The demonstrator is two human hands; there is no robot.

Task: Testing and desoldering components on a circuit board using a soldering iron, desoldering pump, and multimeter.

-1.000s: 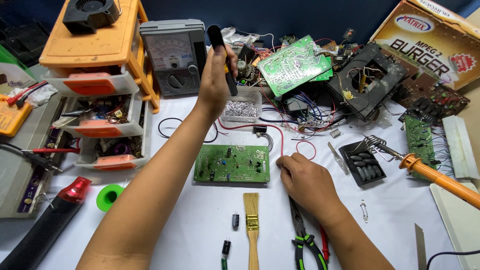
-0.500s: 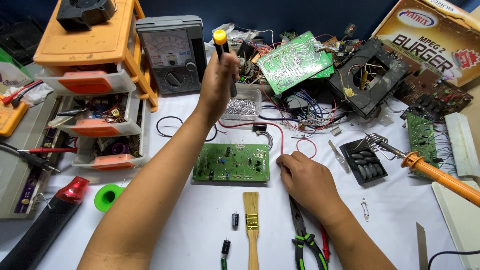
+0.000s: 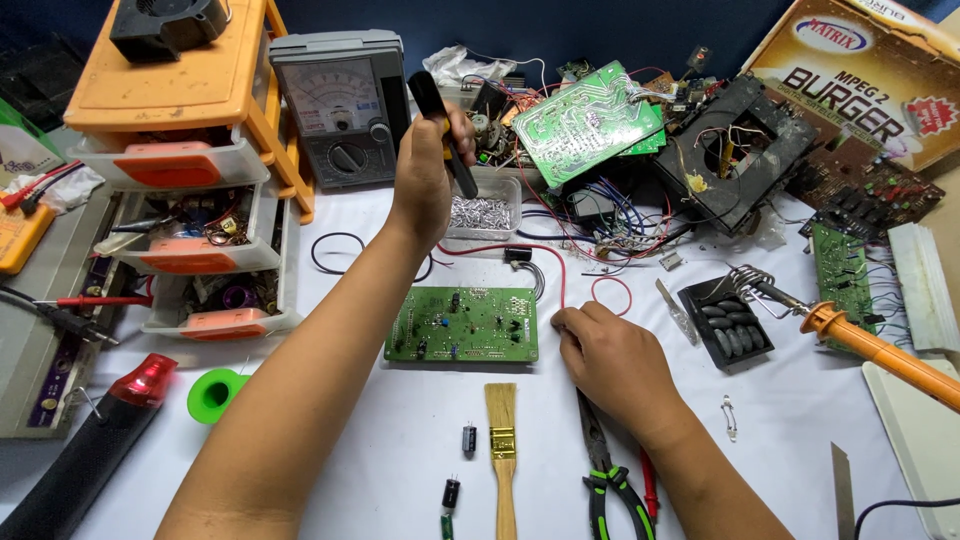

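the left hand [image 3: 425, 180] is raised behind the green circuit board [image 3: 463, 325], its grip clenched around a black-handled tool [image 3: 440, 125] held upright just above a clear tray of small metal parts [image 3: 482, 213]. the right hand [image 3: 610, 365] rests on the white tabletop [image 3: 780, 470] just right of the circuit board, fingers curled loosely, grasping nothing visible. in front of the board lie a wooden brush [image 3: 502, 450] and green-handled pliers [image 3: 605, 475].

Bare table [image 3: 800, 470] front right; parts heap [image 3: 640, 190] crowding the back.
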